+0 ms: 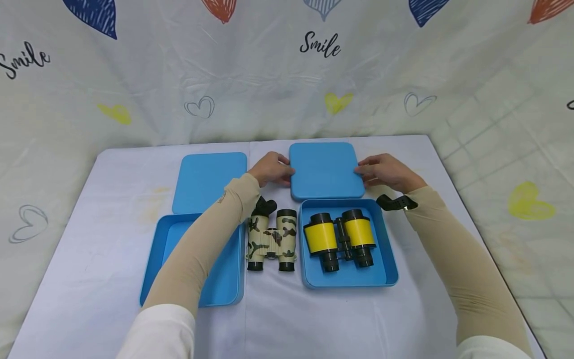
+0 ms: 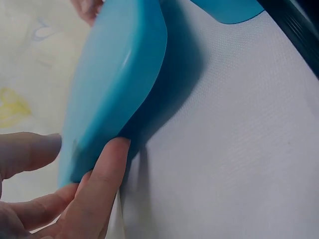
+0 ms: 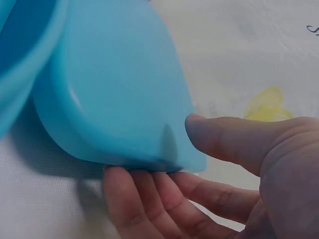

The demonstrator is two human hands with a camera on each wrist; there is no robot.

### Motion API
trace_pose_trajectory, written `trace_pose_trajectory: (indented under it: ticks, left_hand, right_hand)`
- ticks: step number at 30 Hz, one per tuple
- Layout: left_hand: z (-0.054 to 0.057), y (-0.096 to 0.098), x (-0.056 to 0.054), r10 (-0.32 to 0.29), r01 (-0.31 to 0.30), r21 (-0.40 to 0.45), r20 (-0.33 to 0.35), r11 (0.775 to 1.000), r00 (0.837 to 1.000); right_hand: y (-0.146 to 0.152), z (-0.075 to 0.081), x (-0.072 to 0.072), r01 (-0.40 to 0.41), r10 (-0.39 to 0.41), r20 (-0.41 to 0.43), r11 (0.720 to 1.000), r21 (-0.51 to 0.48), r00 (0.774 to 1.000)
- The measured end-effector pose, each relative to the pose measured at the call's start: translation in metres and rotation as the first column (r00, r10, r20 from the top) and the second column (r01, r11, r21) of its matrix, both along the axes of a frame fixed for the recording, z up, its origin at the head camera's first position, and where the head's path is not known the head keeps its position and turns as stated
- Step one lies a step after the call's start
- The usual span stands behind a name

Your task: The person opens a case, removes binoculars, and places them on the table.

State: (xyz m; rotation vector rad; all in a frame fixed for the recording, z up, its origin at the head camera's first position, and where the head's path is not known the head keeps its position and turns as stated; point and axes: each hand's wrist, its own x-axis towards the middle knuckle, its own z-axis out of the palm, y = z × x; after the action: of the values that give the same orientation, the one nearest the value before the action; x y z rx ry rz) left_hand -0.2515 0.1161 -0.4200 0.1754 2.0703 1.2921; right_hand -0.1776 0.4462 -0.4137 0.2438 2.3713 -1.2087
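Note:
My left hand [image 1: 271, 168] and right hand [image 1: 385, 172] hold a blue lid [image 1: 326, 170] by its opposite side edges. In the left wrist view, fingertips [image 2: 115, 149] meet the lid's lower rim. Seen from the right wrist, several fingers sit under the edge, and the thumb [image 3: 214, 137] is over its top. Just in front of the lid, a blue box [image 1: 350, 282] contains yellow and black binoculars [image 1: 322, 238]. Camouflage binoculars [image 1: 271, 242] stand between this box and another blue box [image 1: 221, 279], partly hidden behind my left forearm.
A second blue lid [image 1: 211, 174] lies behind the left box. White cloth covers the table [image 1: 332, 324]. A patterned curtain [image 1: 264, 94] hangs along the table's back edge. A black band [image 1: 396, 202] circles my right wrist.

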Motion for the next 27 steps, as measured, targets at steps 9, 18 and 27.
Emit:
trace_pose_trajectory:
  ticks: [9,18,27]
  left_hand:
    - [0.001,-0.001,0.003,-0.007,0.005,0.032,0.05,0.999,0.999]
    - [0.01,-0.004,0.007,-0.026,0.026,-0.036,-0.013,0.999,1.0]
    - [0.012,-0.005,0.012,-0.028,0.026,-0.062,-0.035,0.998,0.999]
  right_hand:
    - [-0.003,0.003,0.003,-0.009,0.009,0.016,1.0,0.013,1.0]
    - [-0.003,0.002,0.004,-0.014,0.014,0.028,1.0,0.004,1.0]
    - [-0.004,0.002,0.006,-0.035,0.035,0.032,0.999,0.004,0.999]
